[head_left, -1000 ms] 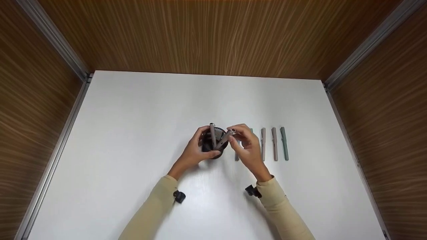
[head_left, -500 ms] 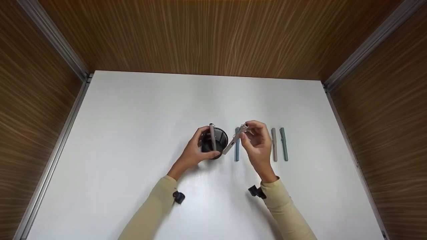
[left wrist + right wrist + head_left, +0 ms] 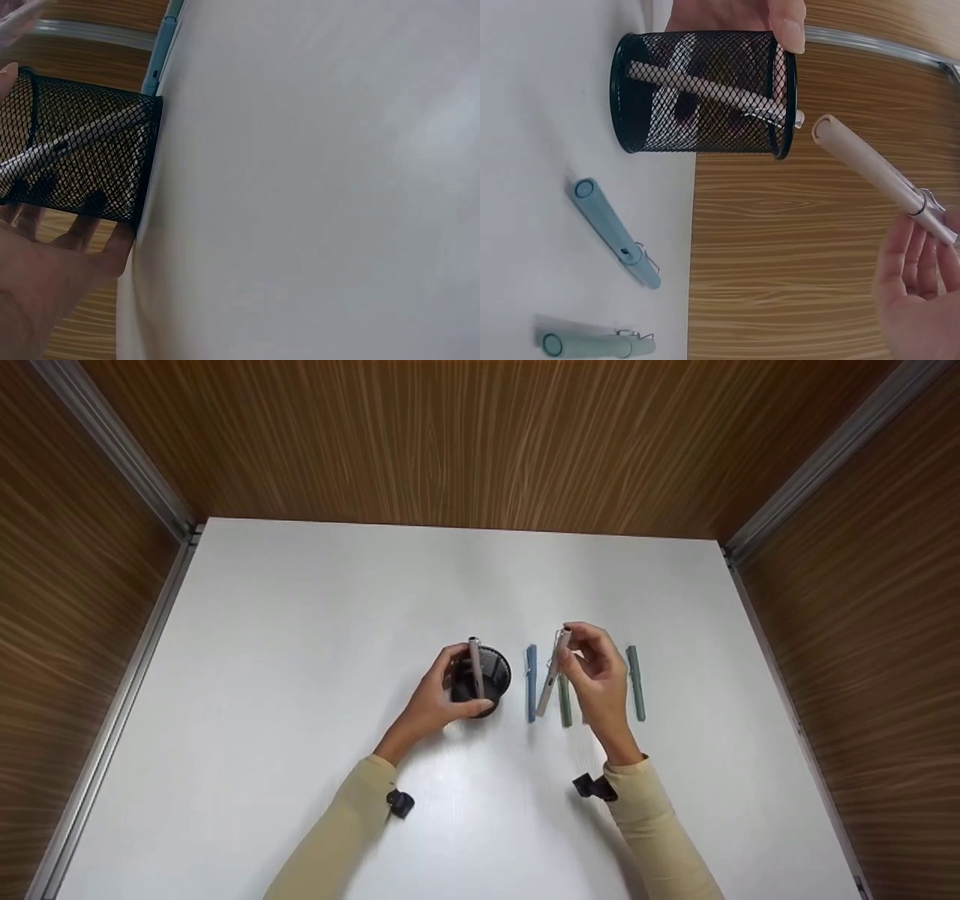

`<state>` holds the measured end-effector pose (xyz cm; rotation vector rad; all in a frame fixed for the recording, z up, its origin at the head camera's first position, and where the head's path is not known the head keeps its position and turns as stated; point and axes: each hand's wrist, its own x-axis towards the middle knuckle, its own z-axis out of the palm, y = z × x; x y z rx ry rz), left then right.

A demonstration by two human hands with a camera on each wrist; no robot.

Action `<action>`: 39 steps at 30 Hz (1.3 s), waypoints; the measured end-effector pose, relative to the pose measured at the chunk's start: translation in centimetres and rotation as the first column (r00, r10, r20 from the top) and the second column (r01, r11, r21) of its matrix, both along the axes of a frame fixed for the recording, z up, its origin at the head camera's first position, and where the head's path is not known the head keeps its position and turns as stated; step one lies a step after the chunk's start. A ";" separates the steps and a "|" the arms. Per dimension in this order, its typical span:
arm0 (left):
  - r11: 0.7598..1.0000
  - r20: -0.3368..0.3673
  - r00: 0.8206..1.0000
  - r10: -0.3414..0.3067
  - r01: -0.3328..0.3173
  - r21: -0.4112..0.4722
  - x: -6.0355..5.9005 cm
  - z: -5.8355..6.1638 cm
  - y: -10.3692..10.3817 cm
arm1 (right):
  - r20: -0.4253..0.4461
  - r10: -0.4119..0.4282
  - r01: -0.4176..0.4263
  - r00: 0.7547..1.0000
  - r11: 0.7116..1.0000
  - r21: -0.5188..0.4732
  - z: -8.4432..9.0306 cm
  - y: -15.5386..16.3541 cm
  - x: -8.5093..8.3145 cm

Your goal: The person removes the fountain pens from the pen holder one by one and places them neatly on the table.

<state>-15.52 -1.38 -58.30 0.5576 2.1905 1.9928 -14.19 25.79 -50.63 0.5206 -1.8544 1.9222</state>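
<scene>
My right hand (image 3: 596,679) has carried the beige pen (image 3: 551,675) rightward from the mesh cup (image 3: 487,679), pinching it above the pens lying on the surface (image 3: 300,660); my left hand (image 3: 439,701) still grips the cup.

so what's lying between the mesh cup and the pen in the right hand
A blue pen lies on the table between cup and held pen, in the head view.

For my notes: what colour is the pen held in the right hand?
The pen is beige, pinched by the right hand; the right wrist view shows it best.
</scene>
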 end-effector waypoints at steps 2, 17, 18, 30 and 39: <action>1.000 -0.002 1.000 0.001 -0.001 -0.007 0.0 0.0 0.1 | 0.019 -0.024 0.023 1.000 0.999 0.023 -0.2 0.6 -0.1; 1.000 -0.013 1.000 -0.012 0.012 -0.003 -0.1 -0.1 1.0 | 0.160 -0.242 0.227 0.957 0.968 0.108 -1.6 6.8 -0.6; 1.000 -0.014 1.000 -0.011 0.011 -0.003 -0.1 -0.1 1.0 | 0.174 -0.259 0.241 0.950 0.964 0.115 -1.6 7.3 -0.8; 1.000 -0.001 1.000 -0.002 0.002 0.015 0.6 -0.1 0.5 | 0.294 -0.335 0.280 0.895 0.936 0.213 -1.1 12.6 -1.8; 1.000 0.002 1.000 -0.014 0.014 0.018 0.9 0.1 0.5 | 0.471 -0.386 0.214 0.793 0.901 0.378 -1.6 15.6 -2.0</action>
